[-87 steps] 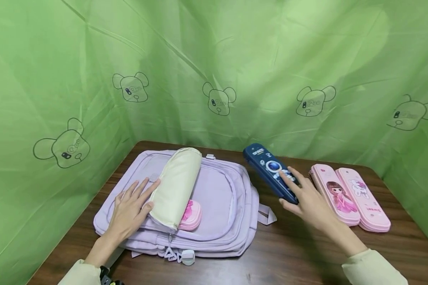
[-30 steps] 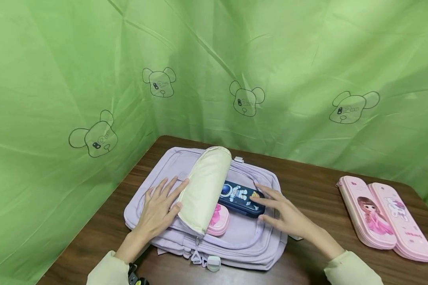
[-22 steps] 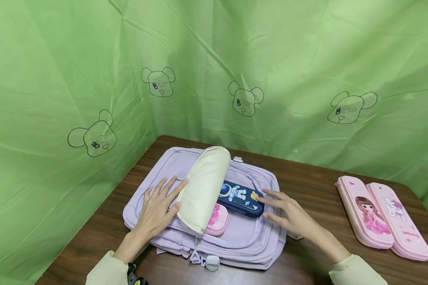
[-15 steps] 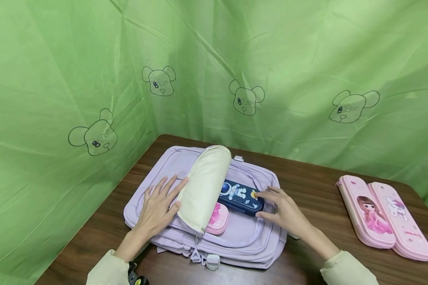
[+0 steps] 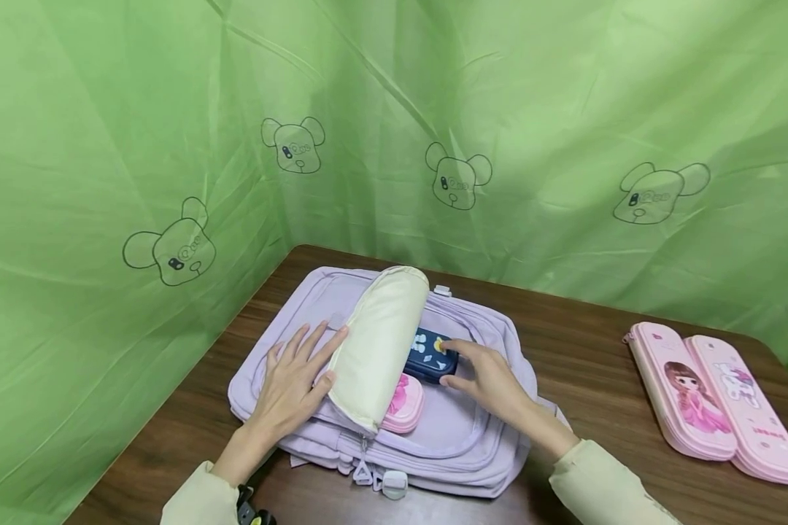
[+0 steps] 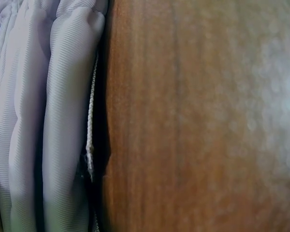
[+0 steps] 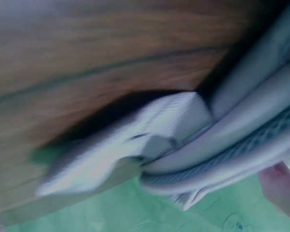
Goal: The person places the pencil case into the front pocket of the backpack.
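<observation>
The lilac backpack (image 5: 446,430) and the nine-o'clock edge of the cream flap (image 5: 381,346) are touched by the left hand (image 5: 294,379), its grip relaxed. A small pink case (image 5: 405,403) at five o'clock and a navy case (image 5: 431,359) at three are partly covered by the flap; how far cannot be told. The navy case is pinched in the right hand (image 5: 489,377). Toward three o'clock, a doll-print case (image 5: 686,397) and a rabbit-print case (image 5: 747,408) are laid on the desk (image 5: 584,364).

A navy case (image 5: 430,364) lies partly under the lilac backpack's (image 5: 449,419) flap (image 5: 381,343).
</observation>
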Tool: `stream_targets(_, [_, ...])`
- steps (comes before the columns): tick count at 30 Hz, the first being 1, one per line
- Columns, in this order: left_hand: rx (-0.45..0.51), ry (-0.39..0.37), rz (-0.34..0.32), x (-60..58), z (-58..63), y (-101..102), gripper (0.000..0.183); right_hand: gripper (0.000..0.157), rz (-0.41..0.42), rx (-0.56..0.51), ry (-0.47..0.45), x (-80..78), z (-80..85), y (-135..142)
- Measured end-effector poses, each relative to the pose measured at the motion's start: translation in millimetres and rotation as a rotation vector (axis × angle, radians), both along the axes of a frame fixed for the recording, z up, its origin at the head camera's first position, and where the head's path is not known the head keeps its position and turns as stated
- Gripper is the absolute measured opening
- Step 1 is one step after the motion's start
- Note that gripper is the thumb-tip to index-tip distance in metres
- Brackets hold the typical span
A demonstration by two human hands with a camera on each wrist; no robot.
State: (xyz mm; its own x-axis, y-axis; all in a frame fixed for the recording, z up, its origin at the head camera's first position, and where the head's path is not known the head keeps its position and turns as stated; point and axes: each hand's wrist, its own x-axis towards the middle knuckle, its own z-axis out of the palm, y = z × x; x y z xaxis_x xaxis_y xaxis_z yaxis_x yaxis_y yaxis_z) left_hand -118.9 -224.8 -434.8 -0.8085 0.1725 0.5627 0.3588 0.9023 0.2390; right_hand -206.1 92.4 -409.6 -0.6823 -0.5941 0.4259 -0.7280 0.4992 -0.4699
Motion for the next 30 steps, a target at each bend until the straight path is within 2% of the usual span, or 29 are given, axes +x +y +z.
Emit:
stream_targets(6, [0.002,0.004,-0.001,-0.4,-1.7,2,0.054,0.047,0.016,-0.015,-0.005,-3.2,-2.3,-20])
stream_targets(15, [-0.003,0.011,0.004,-1.5,-1.5,0,0.055,0.048,0.001,-0.047,-0.013,-4.9,-7.2,-31])
stream_targets(21, [-0.002,-0.003,-0.021,-3.4,0.5,5,0.055,0.048,-0.024,-0.054,0.007,-2.3,-7.1,-25])
stream_targets(24, [0.002,-0.007,-0.022,-3.9,0.1,4,0.055,0.048,-0.003,-0.039,-0.004,-3.2,-6.0,-23])
stream_targets(30, [0.020,-0.027,-0.012,0.3,-0.6,-3,0.054,0.041,0.047,0.046,-0.030,-3.7,11.5,-8])
